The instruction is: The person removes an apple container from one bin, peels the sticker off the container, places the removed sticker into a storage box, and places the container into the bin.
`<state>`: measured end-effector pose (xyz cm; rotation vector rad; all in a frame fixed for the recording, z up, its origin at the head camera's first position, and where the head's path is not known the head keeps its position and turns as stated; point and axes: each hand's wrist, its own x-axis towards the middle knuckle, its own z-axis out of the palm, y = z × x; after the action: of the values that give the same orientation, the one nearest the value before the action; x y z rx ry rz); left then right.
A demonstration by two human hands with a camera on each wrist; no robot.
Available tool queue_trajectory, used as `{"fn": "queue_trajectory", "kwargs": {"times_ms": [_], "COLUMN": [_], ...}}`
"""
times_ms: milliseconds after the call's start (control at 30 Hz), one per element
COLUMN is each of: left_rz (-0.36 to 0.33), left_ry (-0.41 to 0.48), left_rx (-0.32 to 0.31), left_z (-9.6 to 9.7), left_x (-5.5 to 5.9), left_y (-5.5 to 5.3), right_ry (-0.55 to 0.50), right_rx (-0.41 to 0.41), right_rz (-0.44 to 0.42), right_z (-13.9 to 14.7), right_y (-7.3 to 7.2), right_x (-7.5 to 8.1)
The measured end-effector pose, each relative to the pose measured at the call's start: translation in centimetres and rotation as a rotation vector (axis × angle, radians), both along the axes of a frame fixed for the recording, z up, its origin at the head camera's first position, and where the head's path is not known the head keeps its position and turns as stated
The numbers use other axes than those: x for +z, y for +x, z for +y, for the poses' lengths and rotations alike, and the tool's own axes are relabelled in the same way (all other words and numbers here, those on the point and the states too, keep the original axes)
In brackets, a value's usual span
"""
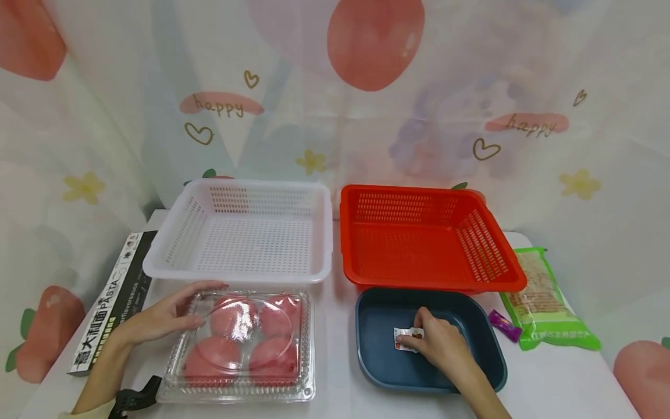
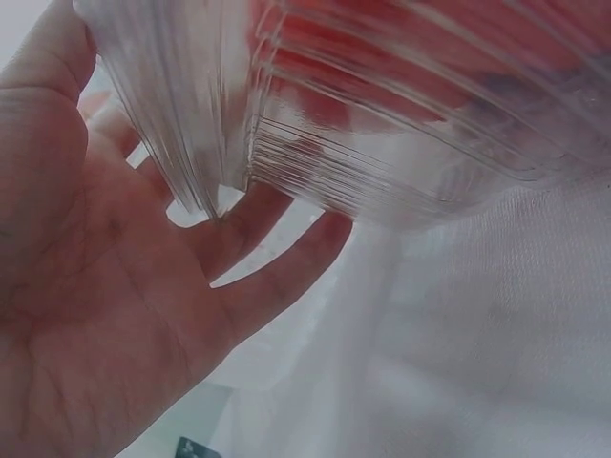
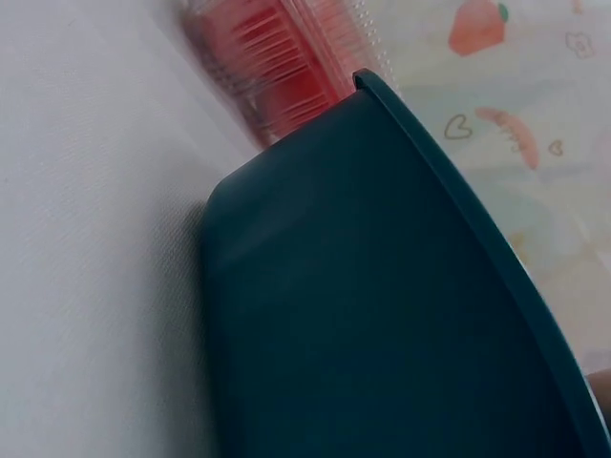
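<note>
At the front left is a clear plastic clamshell box (image 1: pixel 309 372) with several round red things (image 1: pixel 211 358) inside. My left hand (image 1: pixel 157 317) grips its far left corner, thumb over the lid. In the left wrist view, the fingers of that hand (image 2: pixel 115 277) curl round the box's ridged corner (image 2: pixel 181 105). My right hand (image 1: pixel 445 343) reaches into a dark blue tray (image 1: pixel 377 323) and pinches a small white printed packet (image 1: pixel 400 338) near its bottom. The right wrist view mostly shows the tray's outer wall (image 3: pixel 353 286); the packet is hidden there.
Behind stand a white perforated basket (image 1: pixel 256 244) and a red one (image 1: pixel 403 250). A black-and-white pasta box (image 1: pixel 112 302) lies at far left. To the tray's right are a small purple-wrapped piece (image 1: pixel 505 326) and a green-edged food bag (image 1: pixel 544 302). A patterned cloth hangs behind.
</note>
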<state>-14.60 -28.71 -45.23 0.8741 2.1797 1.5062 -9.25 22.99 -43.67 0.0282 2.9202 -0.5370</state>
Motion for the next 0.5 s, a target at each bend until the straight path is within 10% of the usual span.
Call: {"fn": "queue_trajectory", "kwargs": {"times_ms": [500], "left_rz": [0.001], "left_ry": [0.019], "left_rx": [-0.006], "left_z": [-0.10], "left_x": [-0.12], "left_y": [0.16], "right_ry": [0.097], "right_rx": [-0.006], "right_rz": [-0.061], "right_z": [0.10], "right_y": [0.00], "right_x": [-0.37]}}
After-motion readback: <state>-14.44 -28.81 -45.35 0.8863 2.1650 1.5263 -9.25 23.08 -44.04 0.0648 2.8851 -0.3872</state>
